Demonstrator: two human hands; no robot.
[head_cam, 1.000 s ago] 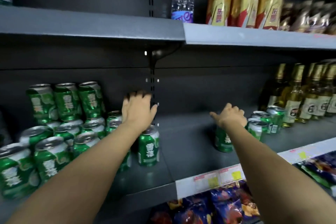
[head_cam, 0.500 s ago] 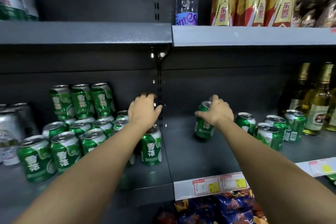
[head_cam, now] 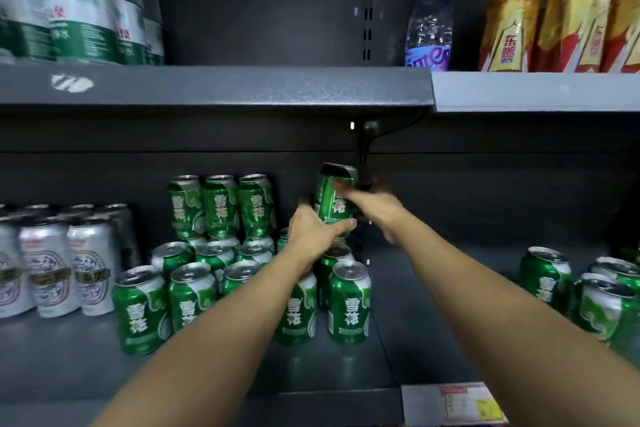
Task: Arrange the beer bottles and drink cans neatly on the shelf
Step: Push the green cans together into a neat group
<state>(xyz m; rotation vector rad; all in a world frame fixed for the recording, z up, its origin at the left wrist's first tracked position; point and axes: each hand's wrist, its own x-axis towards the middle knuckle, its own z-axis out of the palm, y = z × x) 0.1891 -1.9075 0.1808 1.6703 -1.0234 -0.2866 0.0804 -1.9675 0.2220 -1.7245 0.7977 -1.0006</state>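
Note:
A green beer can point(head_cam: 330, 196) hangs tilted in the air above the block of green cans point(head_cam: 214, 274) on the dark shelf point(head_cam: 408, 333). My right hand point(head_cam: 375, 211) grips its upper right side. My left hand point(head_cam: 313, 230) holds its lower left side, thumb under the base. Three green cans point(head_cam: 221, 204) stand stacked on a second layer at the back, left of the held can. A single green can point(head_cam: 349, 302) stands at the front right of the block.
Silver cans point(head_cam: 59, 267) stand at the far left of the shelf. More green cans point(head_cam: 588, 291) sit loose at the right. The upper shelf point(head_cam: 242, 87) carries water packs point(head_cam: 69, 3), a purple-label bottle point(head_cam: 429, 21) and yellow-red bottles point(head_cam: 554, 10). Price tags point(head_cam: 460, 402) line the front edge.
My right hand carried a green can leftward and up from the shelf floor to above the block. My left hand rose from the can tops and took hold of it.

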